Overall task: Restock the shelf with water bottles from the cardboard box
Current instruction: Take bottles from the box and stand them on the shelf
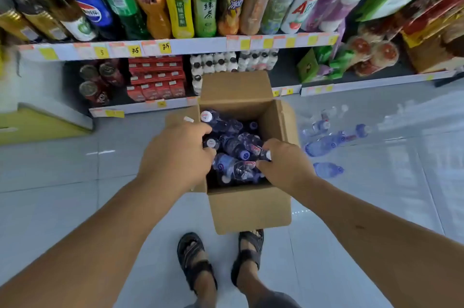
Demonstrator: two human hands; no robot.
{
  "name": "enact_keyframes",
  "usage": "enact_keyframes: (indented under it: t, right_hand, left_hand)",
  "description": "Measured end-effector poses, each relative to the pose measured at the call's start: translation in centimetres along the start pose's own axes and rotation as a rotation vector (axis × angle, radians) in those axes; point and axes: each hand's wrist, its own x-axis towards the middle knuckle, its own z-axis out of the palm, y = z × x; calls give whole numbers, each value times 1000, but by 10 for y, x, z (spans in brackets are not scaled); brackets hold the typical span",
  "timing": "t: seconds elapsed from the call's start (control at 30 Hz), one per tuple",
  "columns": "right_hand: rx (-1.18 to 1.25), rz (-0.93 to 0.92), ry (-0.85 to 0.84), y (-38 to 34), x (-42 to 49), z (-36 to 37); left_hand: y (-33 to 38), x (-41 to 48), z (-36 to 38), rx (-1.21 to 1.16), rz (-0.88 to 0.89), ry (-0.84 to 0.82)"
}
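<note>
Right hand (283,164) grips bottle (254,149); left hand (175,154) in box (251,209).

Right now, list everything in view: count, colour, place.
cardboard box: one, brown, open on floor
boxed water bottles: several, clear, white caps, jumbled inside box
loose water bottles: several, clear, floor right of box
tall drink bottles: many, mixed colours, upper shelf
cartons: many, red, lower shelf
cans: few, dark red, lower shelf left
small bottles: many, white, lower shelf behind box
sandals: two, dark, below box
left grip: one, in box, hold unclear
right grip: one, in box, fingers curled on a bottle
</note>
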Motion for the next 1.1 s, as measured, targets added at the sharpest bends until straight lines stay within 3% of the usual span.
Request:
enact_keyframes:
  t: [0.17, 0.33, 0.47, 0.57, 0.7, 0.83, 1.1]
  right_hand:
    - [100, -153, 39, -8, 92, 82]
    - [181, -230, 160, -21, 195, 155]
    - [340, -241, 334, -21, 239, 185]
    - [324, -267, 437, -20, 245, 192]
    - [319, -304, 441, -18, 229, 173]
    - [480, -296, 392, -13, 180, 127]
    - [669, -337, 241, -17, 18, -44]
  left_hand:
    - [-37, 35, 82, 7, -38, -23]
    - [-69, 84, 129, 31, -50, 89]
    - [-82, 107, 150, 14, -36, 158]
    - [-83, 116, 159, -4, -37, 214]
    - [-78, 116, 157, -37, -37, 209]
    - [-62, 103, 140, -73, -11, 177]
    - [12, 34, 32, -74, 84, 151]
